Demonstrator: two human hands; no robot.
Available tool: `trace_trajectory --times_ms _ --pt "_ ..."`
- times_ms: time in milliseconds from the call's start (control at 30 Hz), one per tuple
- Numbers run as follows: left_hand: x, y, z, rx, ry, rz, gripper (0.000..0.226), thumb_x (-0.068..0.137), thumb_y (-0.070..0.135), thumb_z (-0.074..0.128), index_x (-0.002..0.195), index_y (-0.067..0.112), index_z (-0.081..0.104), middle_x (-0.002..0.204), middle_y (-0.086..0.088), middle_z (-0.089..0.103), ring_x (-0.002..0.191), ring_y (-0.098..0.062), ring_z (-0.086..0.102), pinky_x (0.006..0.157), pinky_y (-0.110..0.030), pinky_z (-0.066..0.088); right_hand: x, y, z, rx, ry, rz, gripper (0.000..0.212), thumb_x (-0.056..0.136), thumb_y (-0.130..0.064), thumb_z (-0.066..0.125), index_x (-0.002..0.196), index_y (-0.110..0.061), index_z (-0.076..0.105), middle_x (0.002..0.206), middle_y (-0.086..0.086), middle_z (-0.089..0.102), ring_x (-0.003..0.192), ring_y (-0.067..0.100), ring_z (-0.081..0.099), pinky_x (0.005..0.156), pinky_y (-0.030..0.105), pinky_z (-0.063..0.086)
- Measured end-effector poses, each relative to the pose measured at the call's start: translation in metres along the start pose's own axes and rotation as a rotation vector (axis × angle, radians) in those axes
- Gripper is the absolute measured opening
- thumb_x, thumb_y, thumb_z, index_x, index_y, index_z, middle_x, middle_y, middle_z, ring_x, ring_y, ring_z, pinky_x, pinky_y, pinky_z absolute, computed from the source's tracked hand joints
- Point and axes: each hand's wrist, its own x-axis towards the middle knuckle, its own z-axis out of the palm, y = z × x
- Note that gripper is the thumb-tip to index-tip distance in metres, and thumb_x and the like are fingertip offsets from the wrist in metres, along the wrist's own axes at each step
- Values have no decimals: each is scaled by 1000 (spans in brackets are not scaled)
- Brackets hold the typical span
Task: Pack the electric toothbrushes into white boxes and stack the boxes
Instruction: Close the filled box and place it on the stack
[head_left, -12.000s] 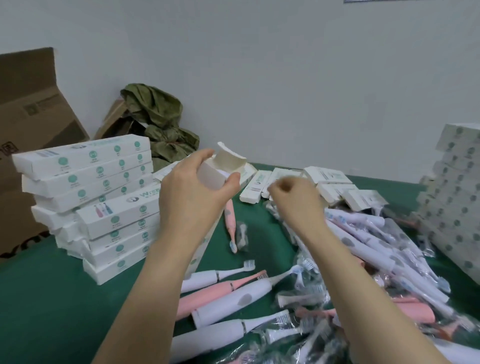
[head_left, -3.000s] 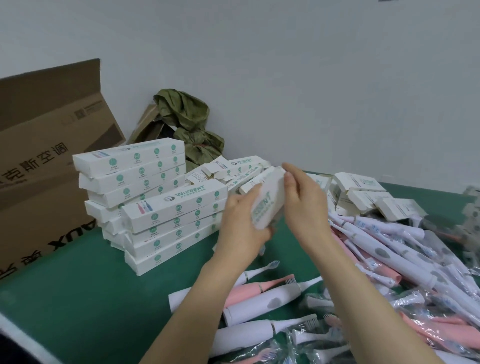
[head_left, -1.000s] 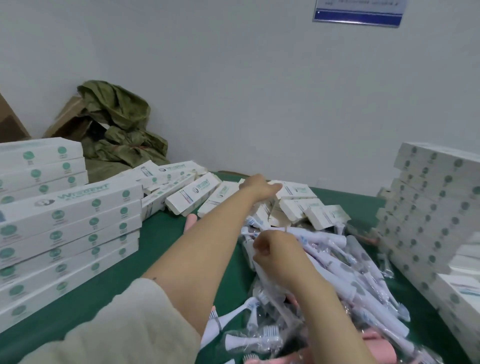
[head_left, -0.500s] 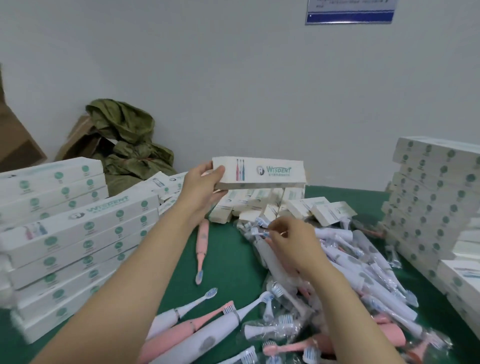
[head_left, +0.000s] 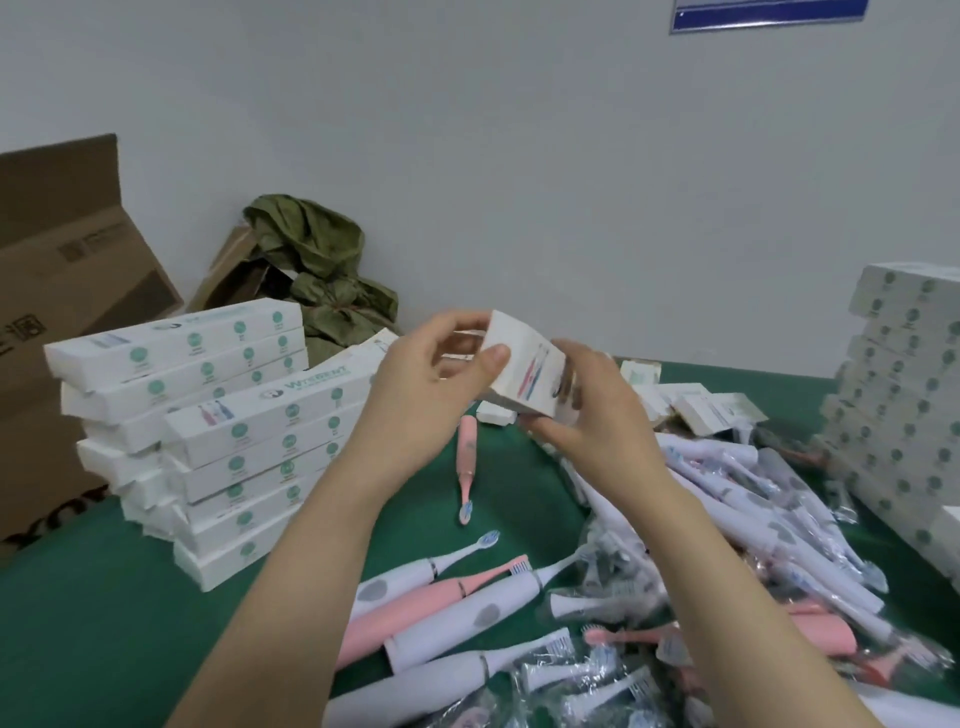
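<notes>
I hold one white toothbrush box (head_left: 524, 369) in the air above the green table (head_left: 93, 634), its near end turned toward me. My left hand (head_left: 421, 400) grips that end with thumb and fingers. My right hand (head_left: 592, 421) grips the box from below and the right. Loose white and pink electric toothbrushes (head_left: 447, 603) lie in front of me, and a heap of bagged ones (head_left: 727, 525) spreads to the right. One pink toothbrush (head_left: 466, 467) lies alone under the box. A stack of white boxes (head_left: 208, 431) stands at the left.
A second stack of white boxes (head_left: 904, 415) rises at the right edge. Loose small boxes (head_left: 696, 405) lie at the back of the table. A brown carton (head_left: 62, 291) stands at far left, and green cloth (head_left: 317, 265) lies on cardboard by the wall.
My left hand has brought the box nearer and turned its end toward me. My right hand has left the toothbrush heap and taken hold of the box.
</notes>
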Motion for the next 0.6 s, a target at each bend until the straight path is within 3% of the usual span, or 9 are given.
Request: trace_trajectory --times_ms 67,167,233,300,367,467,533,600 --pt "-8 -4 3 -54 -139 58 46 73 27 77 116 30 58 113 9 64 104 -5 61 83 -22 51 -2 1 -1 61 17 21 47 75 -29 77 113 -28 49 100 -10 54 82 1 48 63 13 34" --pt "-5 -12 2 80 -169 145 80 61 31 82 131 41 45 128 18 52 115 -3 52 88 -22 47 -1 -4 -6 234 -34 26 44 75 -29 76 104 -36 44 91 -23 54 80 -12 50 61 5 36" --pt "2 -14 3 40 -156 199 71 68 28 80 131 39 47 131 16 53 121 -9 49 97 -33 44 -1 -11 -4 366 -121 41 37 76 -30 75 99 -40 47 90 -26 60 80 -8 55 64 7 42" --pt "8 -15 11 -59 -141 231 50 72 30 73 119 32 56 123 10 59 122 -14 51 103 -41 40 -2 -14 2 431 -186 57 32 79 -28 72 102 -35 50 91 -23 62 81 2 59 70 18 50" --pt "10 -14 23 -110 -157 225 42 74 32 68 115 29 56 113 9 62 116 -13 54 100 -33 42 -2 -14 6 483 -202 44 27 83 -19 68 103 -27 51 88 -18 62 84 6 61 76 27 53" --pt "10 -13 38 -113 -175 234 48 78 33 63 123 34 50 113 10 60 111 -9 54 91 -17 42 -1 -13 3 528 -227 13 27 81 -11 62 92 -32 49 82 -28 60 83 -1 60 73 19 50" --pt "11 -13 42 -133 -164 264 46 76 31 62 121 37 51 109 6 61 103 -11 57 85 -18 44 0 -13 -3 511 -258 2 27 77 -13 60 90 -33 49 80 -32 60 81 -4 61 70 15 48" --pt "9 -12 46 -140 -145 260 46 73 33 61 116 43 49 99 15 59 95 -5 55 79 -13 43 1 -14 -5 470 -313 -14 25 75 -14 60 88 -34 50 78 -34 60 79 -8 60 67 12 47"
